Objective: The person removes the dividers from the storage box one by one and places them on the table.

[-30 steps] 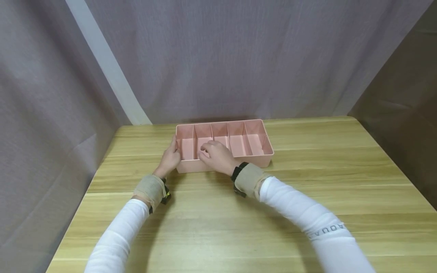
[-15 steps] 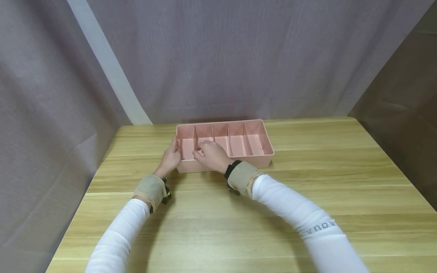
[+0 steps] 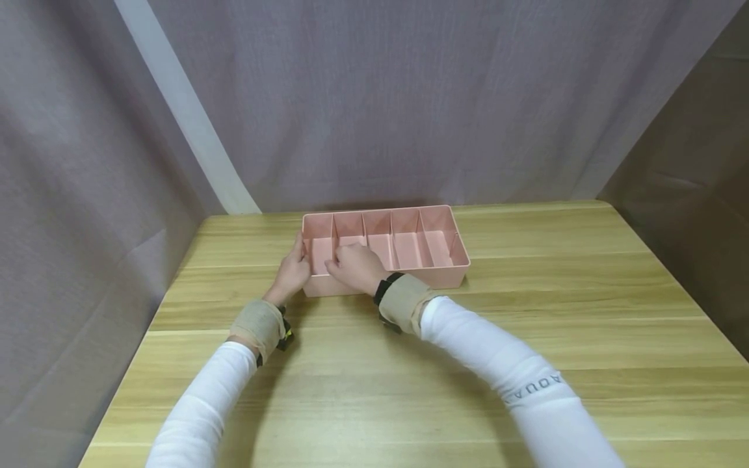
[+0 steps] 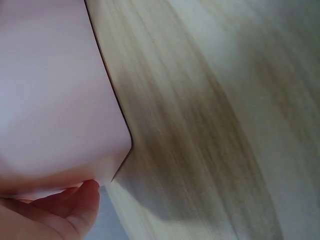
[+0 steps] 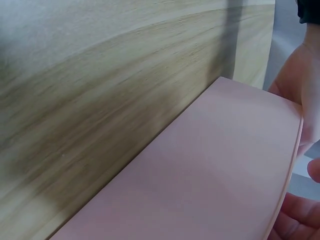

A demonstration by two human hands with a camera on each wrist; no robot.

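Two hands meet at one end of a pink divided tray (image 3: 433,260) on a wooden desk (image 3: 526,312); the tray sits centre frame, long axis running left to right; the left hand (image 3: 290,273) rests flat-fingered against its left end wall; the right hand (image 3: 354,265), just beside it, curls over the near rim at the leftmost compartments.

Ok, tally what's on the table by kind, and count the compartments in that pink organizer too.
Pink organizer tray: 1, with 5 compartments
Hands on the tray: 2, left hand at its left end, right hand over its near wall
Wooden table: 1
Total: 4 things
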